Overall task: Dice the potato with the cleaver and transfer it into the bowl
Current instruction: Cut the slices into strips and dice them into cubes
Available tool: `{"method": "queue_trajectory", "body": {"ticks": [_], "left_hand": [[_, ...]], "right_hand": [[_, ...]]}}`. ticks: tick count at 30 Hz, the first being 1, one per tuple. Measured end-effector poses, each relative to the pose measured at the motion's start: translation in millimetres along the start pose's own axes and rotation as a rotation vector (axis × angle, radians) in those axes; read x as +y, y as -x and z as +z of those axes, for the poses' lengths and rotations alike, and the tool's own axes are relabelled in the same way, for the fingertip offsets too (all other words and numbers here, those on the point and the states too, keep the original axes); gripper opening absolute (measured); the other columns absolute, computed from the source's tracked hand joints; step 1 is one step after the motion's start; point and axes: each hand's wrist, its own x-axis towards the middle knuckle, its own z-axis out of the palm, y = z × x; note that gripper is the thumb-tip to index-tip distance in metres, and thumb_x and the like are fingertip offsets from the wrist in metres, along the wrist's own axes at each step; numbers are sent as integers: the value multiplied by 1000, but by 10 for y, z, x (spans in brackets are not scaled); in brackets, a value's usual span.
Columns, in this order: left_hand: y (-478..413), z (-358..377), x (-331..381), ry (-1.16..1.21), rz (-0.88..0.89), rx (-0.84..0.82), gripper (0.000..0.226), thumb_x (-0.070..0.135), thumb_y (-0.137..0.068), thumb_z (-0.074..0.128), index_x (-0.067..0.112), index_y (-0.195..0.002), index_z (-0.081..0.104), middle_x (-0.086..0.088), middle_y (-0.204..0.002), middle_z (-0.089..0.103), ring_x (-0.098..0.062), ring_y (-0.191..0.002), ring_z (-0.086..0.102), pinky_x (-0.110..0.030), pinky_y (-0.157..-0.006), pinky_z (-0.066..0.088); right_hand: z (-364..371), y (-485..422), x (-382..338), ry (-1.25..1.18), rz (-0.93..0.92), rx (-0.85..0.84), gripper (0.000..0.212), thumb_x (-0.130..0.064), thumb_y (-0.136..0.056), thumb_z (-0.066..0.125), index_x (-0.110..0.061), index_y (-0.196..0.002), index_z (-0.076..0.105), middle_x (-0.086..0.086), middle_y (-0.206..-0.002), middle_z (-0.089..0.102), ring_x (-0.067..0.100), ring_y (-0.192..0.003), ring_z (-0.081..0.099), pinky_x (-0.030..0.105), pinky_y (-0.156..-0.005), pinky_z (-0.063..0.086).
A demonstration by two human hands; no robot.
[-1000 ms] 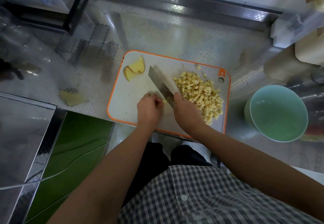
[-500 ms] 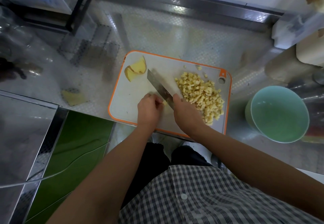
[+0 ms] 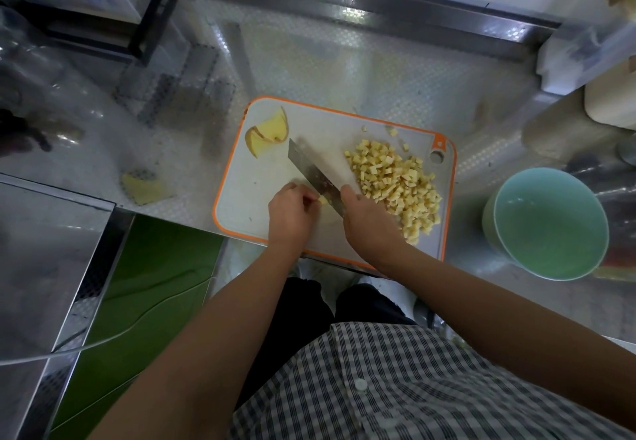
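Grip of right hand (image 3: 370, 222) on cleaver (image 3: 308, 170)

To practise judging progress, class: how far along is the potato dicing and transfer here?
Done: a pile of potato cubes lies on the cutting board, right of the cleaver. In hand: the right hand grips the cleaver while the left hand pinches a small piece beside it. Left: potato slices at the board's far corner are uncut, and the bowl looks empty.
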Motion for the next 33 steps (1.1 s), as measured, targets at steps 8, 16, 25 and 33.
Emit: {"method": "queue_trajectory", "body": {"ticks": [8,16,25,33], "left_hand": [[21,-22,-49,-8,9,18,12,19,-77,71,14,-89,71,-4,-91,67,-20,-83,61,-27,-77,42],[11,-17,-57,15,23,11,6,17,-75,73,15,-81,72,-3,-86,67,-20,-78,61,-28,-74,44],[19,-35,-76,-39,42,8,8,15,-77,70,16,-85,73,-2,-88,68,-19,-81,62,-20,-69,35],[7,-48,-80,-39,35,-18,8,15,-78,68,14,-84,73,-3,-90,69,-19,-82,61,-22,-71,36]], "right_hand": [[-123,71,18,-119,-19,95,17,-5,-93,43,-1,-110,44,5,-71,43,33,-61,50,36,-50,34],[-25,7,25,-38,-12,-11,16,-5,-92,43,-9,-107,39,11,-82,53,36,-72,55,36,-55,35],[-104,13,-43,-135,-46,58,12,-3,-93,42,-3,-105,43,2,-69,41,29,-60,44,34,-54,28],[43,-20,-29,-45,4,-19,17,-7,-94,42,-6,-110,40,14,-87,57,36,-72,57,39,-56,41]]}}
